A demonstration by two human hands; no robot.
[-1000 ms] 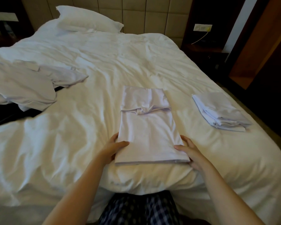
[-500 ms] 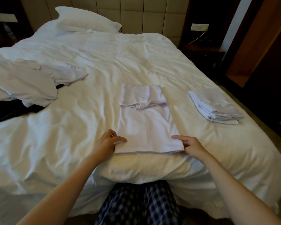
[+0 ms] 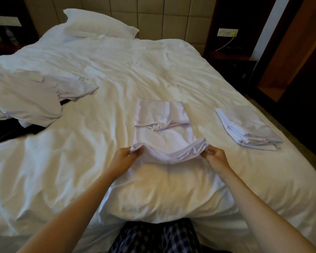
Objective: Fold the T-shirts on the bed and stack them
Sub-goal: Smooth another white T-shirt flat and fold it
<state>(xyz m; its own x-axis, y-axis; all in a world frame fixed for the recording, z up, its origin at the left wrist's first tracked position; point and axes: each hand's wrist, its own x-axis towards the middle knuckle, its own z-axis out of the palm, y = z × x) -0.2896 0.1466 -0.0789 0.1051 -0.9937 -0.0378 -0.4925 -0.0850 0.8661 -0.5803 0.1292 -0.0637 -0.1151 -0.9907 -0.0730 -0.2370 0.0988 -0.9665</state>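
left grip (image 3: 124, 159): pinches T-shirt (image 3: 162, 136) near-left corner;
right grip (image 3: 215, 158): pinches near-right corner;
change: near hem now lifted off bed (image 3: 98, 161); earlier flat;
stack (image 3: 244, 126): unmoved, at right

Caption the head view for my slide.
Left hand and right hand pinch the near corners of a part-folded T-shirt, its hem raised off the bed; folded stack alongside.
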